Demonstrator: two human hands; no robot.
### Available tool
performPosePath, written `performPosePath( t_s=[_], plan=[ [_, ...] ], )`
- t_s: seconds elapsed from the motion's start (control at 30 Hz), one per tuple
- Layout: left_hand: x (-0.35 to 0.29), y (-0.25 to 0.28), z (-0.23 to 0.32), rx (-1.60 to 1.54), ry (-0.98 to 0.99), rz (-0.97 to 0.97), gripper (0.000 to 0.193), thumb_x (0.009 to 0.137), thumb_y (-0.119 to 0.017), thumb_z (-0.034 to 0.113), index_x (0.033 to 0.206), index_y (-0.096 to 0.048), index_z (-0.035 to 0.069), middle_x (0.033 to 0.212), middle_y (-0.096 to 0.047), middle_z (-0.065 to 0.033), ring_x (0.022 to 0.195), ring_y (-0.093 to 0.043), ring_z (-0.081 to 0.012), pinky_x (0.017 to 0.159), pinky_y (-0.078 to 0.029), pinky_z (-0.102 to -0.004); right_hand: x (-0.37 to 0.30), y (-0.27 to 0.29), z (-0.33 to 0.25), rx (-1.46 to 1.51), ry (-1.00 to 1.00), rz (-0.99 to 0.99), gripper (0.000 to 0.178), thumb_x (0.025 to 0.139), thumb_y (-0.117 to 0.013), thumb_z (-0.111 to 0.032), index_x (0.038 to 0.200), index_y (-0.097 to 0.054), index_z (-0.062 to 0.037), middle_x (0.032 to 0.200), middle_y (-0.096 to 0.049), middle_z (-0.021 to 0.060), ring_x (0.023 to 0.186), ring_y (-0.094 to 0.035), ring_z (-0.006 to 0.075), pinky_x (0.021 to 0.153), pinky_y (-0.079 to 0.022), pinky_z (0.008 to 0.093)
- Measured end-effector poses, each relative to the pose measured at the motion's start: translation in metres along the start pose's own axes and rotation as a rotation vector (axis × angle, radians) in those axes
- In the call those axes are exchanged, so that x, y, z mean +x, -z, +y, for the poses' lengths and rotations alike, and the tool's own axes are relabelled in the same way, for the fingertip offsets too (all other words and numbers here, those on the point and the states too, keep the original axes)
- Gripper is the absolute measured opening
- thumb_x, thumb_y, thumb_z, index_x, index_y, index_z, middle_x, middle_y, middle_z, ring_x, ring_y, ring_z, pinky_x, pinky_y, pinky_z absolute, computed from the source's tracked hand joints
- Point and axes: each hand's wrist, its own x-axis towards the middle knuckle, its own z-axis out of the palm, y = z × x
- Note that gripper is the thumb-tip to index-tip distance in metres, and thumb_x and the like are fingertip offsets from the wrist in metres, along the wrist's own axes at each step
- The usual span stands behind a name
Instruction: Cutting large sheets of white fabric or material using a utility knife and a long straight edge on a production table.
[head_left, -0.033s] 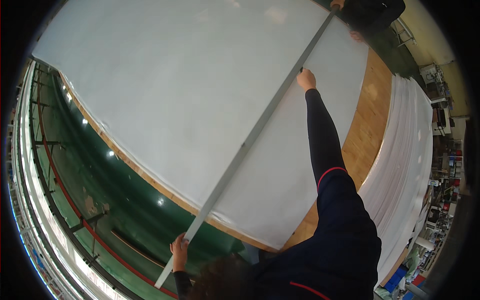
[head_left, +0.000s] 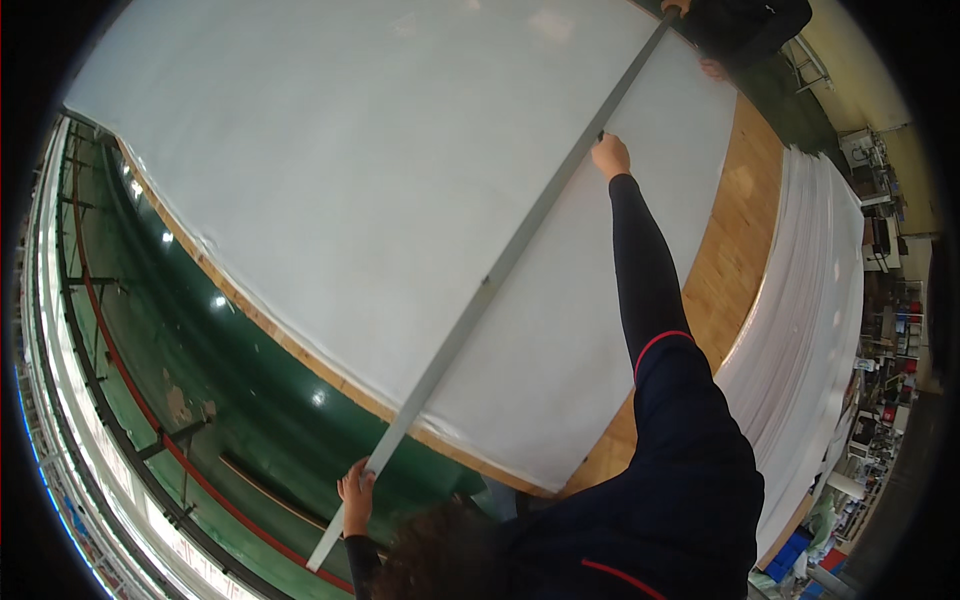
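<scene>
A long grey metal straightedge [head_left: 515, 245] runs diagonally over a large white sheet [head_left: 330, 190]. My left hand [head_left: 356, 497] grips its near end, which sticks out past the table edge. My right hand [head_left: 611, 157] is closed in a fist against the straightedge's right side, farther up. A small dark thing shows at its fingertips, too little of it visible to name. At the far end a co-worker's hand [head_left: 677, 7] holds the bar, and that person's other hand [head_left: 713, 69] rests at the sheet's edge.
The sheet lies on a wooden tabletop [head_left: 735, 235], bare along its right side. A tall stack of white sheets [head_left: 800, 290] stands to the right. On the left are a green floor [head_left: 260, 370] and a red rail [head_left: 130, 400]. Cluttered shelves [head_left: 885, 390] line the far right.
</scene>
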Motion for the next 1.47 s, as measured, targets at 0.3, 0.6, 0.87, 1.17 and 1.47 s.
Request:
performPosePath(
  t_s=[0.3, 0.6, 0.87, 1.17, 1.47],
  plan=[
    [-0.009, -0.001, -0.009, 0.061, -0.005, 0.065, 0.035, 0.083, -0.046, 0.034, 0.116, -0.048, 0.022, 0.112, -0.053, -0.0048, 0.106, -0.045, -0.0260, 0.098, -0.015, -0.0511, -0.175, -0.016, -0.032, 0.175, 0.107, -0.056, 0.028, 0.075, -0.047, -0.011, 0.098, -0.056, 0.0039, 0.096, -0.058, 0.0227, 0.093, -0.056, 0.0354, 0.080, -0.045, 0.0398],
    [-0.010, -0.009, -0.016, 0.071, -0.041, 0.121, 0.032, 0.083, -0.047, 0.038, 0.112, -0.049, 0.024, 0.109, -0.055, -0.0067, 0.107, -0.046, -0.0313, 0.092, -0.017, -0.0626, -0.420, -0.041, -0.079, 0.163, 0.172, -0.169, 0.032, 0.077, -0.045, -0.011, 0.104, -0.051, 0.0045, 0.091, -0.059, 0.0236, 0.088, -0.057, 0.0359, 0.077, -0.046, 0.0423],
    [-0.009, -0.011, -0.011, 0.126, -0.056, 0.170, 0.031, 0.084, -0.046, 0.039, 0.112, -0.047, 0.024, 0.107, -0.056, -0.0072, 0.105, -0.047, -0.0334, 0.090, -0.019, -0.0650, -0.577, -0.058, -0.114, 0.220, 0.218, -0.237, 0.037, 0.077, -0.043, -0.012, 0.109, -0.049, 0.0051, 0.081, -0.059, 0.0250, 0.076, -0.058, 0.0386, 0.068, -0.046, 0.0452],
    [-0.012, -0.007, -0.016, 0.098, -0.032, 0.147, 0.032, 0.084, -0.045, 0.041, 0.112, -0.048, 0.024, 0.111, -0.054, -0.0086, 0.107, -0.047, -0.0340, 0.090, -0.018, -0.0657, -0.638, -0.053, -0.126, 0.159, 0.317, -0.310, 0.037, 0.078, -0.042, -0.013, 0.110, -0.048, 0.0042, 0.083, -0.059, 0.0256, 0.079, -0.057, 0.0387, 0.069, -0.046, 0.0450],
    [-0.006, -0.004, -0.025, -0.018, -0.022, 0.031, 0.039, 0.083, -0.045, 0.046, 0.115, -0.047, 0.024, 0.115, -0.052, -0.0105, 0.111, -0.044, -0.0363, 0.091, -0.017, -0.0645, -0.639, 0.013, -0.053, 0.331, 0.161, -1.052, 0.025, 0.082, -0.044, -0.021, 0.096, -0.060, -0.0058, 0.078, -0.063, 0.0179, 0.069, -0.063, 0.0272, 0.062, -0.049, 0.0404]
  ],
)
